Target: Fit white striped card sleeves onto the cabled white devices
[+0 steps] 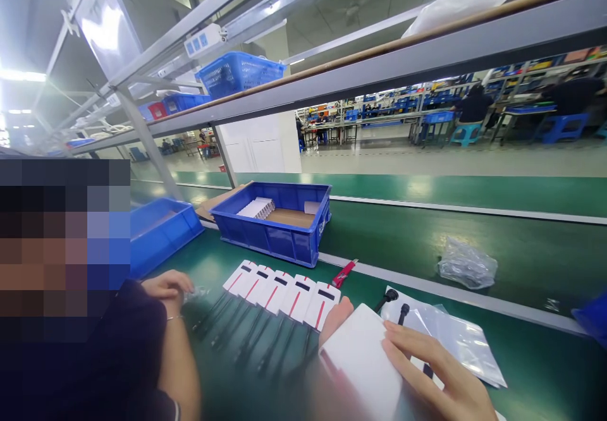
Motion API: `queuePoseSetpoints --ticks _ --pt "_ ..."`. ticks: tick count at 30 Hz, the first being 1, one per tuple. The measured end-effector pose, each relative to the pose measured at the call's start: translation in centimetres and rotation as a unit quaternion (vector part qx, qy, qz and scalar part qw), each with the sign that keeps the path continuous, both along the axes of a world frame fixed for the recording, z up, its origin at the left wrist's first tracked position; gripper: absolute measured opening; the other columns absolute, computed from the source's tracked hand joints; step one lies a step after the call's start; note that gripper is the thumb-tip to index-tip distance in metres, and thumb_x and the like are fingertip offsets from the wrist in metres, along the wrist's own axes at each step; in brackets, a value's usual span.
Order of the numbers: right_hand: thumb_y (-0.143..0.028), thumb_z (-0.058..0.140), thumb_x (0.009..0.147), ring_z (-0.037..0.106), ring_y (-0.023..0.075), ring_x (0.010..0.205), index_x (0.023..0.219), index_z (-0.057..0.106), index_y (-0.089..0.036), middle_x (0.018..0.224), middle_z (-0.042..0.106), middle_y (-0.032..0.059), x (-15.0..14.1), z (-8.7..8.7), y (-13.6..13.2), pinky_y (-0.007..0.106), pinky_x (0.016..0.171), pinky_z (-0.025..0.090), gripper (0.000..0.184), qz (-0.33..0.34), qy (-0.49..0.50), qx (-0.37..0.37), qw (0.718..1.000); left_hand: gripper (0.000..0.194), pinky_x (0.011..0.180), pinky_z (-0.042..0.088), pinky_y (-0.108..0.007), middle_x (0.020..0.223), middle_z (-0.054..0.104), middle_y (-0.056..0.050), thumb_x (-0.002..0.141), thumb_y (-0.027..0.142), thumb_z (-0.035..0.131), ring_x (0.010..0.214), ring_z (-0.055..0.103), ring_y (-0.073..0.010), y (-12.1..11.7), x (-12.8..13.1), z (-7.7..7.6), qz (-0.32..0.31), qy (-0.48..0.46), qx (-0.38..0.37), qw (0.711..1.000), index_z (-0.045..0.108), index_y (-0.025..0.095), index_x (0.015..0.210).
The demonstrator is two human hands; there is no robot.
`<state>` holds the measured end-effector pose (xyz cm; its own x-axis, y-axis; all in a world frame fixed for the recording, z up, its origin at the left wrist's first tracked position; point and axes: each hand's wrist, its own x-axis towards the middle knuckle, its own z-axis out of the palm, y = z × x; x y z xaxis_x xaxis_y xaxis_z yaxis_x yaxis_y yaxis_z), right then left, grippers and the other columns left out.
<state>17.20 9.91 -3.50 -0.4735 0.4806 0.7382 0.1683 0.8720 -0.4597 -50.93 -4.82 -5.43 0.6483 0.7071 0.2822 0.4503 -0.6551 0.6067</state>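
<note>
Close to me, a white flat box (363, 361) with a blurred red mark is held up between my two hands. My left hand (336, 317) grips it from the far left side, mostly hidden behind the box. The fingers of my right hand (439, 370) press on its right edge. To the left lies a row of several white cards (275, 292) with red stripes and dark windows, thin black cables running from them toward me. Beyond my right hand are clear plastic bags (455, 339) on white sheets, and a black knob-ended piece (389, 296).
A red utility knife (344, 274) lies behind the cards. A blue bin (270, 241) holds white pieces; another blue bin (164, 234) stands left. Crumpled plastic (467, 263) lies at the back. A co-worker's hand (168, 284) is at left. A shelf (332, 79) crosses overhead.
</note>
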Motion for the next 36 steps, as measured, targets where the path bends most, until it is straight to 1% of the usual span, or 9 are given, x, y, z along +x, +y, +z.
queuePoseSetpoints --ticks 4,11,16,18,20,23,27,33,36 --pt "-0.018 0.063 0.097 0.074 0.0285 0.105 0.121 0.073 -0.039 0.116 0.077 0.0010 0.2 -0.2 0.1 0.039 0.099 0.062 0.034 0.005 -0.010 0.012 1.000 0.034 0.071 0.058 -0.048 0.103 0.073 -0.017 0.099 0.040 0.065 0.101 0.074 -0.0271 0.0 0.4 0.4 0.004 -0.001 -0.002 1.000 0.067 0.010 0.116" --pt "-0.027 0.061 0.104 0.070 0.0287 0.114 0.123 0.073 -0.040 0.113 0.077 0.0014 -0.1 0.4 -0.7 0.044 0.103 0.061 0.026 0.012 0.035 0.040 0.998 0.034 0.072 0.055 -0.047 0.105 0.073 -0.016 0.100 0.039 0.064 0.102 0.073 -0.0262 0.0 0.8 0.5 0.011 -0.011 -0.006 1.000 0.068 0.009 0.115" --pt "-0.026 0.057 0.105 0.071 0.0302 0.113 0.121 0.075 -0.037 0.111 0.077 0.0035 -0.3 -0.9 -0.1 0.048 0.102 0.061 0.027 0.004 0.045 0.032 0.998 0.035 0.070 0.055 -0.048 0.105 0.074 -0.017 0.100 0.040 0.064 0.102 0.073 -0.0270 -0.1 0.6 0.4 0.012 -0.006 -0.012 1.000 0.067 0.008 0.114" --pt "-0.020 0.055 0.103 0.072 0.0300 0.110 0.121 0.075 -0.036 0.111 0.077 0.0047 -0.5 -1.3 0.3 0.046 0.097 0.063 0.031 0.001 0.040 0.037 0.998 0.035 0.068 0.055 -0.049 0.104 0.074 -0.018 0.099 0.041 0.064 0.100 0.074 -0.0276 -0.1 0.6 0.3 0.016 -0.007 -0.012 1.000 0.068 0.009 0.114" --pt "-0.019 0.059 0.100 0.075 0.0273 0.101 0.122 0.074 -0.036 0.105 0.078 0.0048 -1.0 -1.1 0.5 0.037 0.086 0.066 0.031 0.013 0.034 0.055 0.998 0.035 0.067 0.055 -0.049 0.104 0.075 -0.017 0.099 0.041 0.065 0.100 0.074 -0.0275 -0.1 0.6 0.3 0.020 -0.008 -0.009 1.000 0.068 0.010 0.113" --pt "-0.028 0.063 0.098 0.076 0.0246 0.090 0.120 0.072 -0.033 0.100 0.077 0.0052 -1.7 0.1 0.1 0.029 0.073 0.067 0.025 0.053 0.005 -0.028 0.998 0.035 0.066 0.056 -0.048 0.103 0.075 -0.016 0.099 0.042 0.065 0.099 0.074 -0.0269 -0.1 0.7 0.2 0.022 -0.011 -0.003 1.000 0.068 0.011 0.113" --pt "-0.048 0.064 0.098 0.075 0.0300 0.097 0.120 0.072 -0.025 0.109 0.077 0.0097 -1.7 2.1 -0.6 0.033 0.076 0.067 0.033 0.074 -0.031 -0.221 0.972 0.033 0.066 0.058 -0.048 0.103 0.075 -0.015 0.099 0.042 0.065 0.096 0.075 -0.0265 0.1 1.0 0.5 0.015 -0.011 0.007 1.000 0.069 0.014 0.117" --pt "-0.051 0.072 0.092 0.069 0.0310 0.114 0.135 0.064 -0.029 0.131 0.069 0.0098 0.7 5.9 -0.3 0.035 0.091 0.062 0.049 0.059 -0.048 -0.179 0.981 0.032 0.068 0.062 -0.042 0.101 0.077 -0.013 0.098 0.040 0.066 0.092 0.076 -0.0241 0.5 1.6 0.9 0.002 -0.004 0.024 1.000 0.070 0.018 0.121" --pt "-0.046 0.067 0.097 0.072 0.0252 0.101 0.123 0.068 -0.033 0.114 0.074 0.0041 1.0 7.1 -0.8 0.028 0.083 0.062 0.028 0.102 -0.068 -0.162 0.979 0.032 0.070 0.063 -0.041 0.102 0.077 -0.011 0.098 0.040 0.065 0.093 0.076 -0.0233 0.5 1.9 1.0 0.001 -0.002 0.030 1.000 0.069 0.019 0.122"
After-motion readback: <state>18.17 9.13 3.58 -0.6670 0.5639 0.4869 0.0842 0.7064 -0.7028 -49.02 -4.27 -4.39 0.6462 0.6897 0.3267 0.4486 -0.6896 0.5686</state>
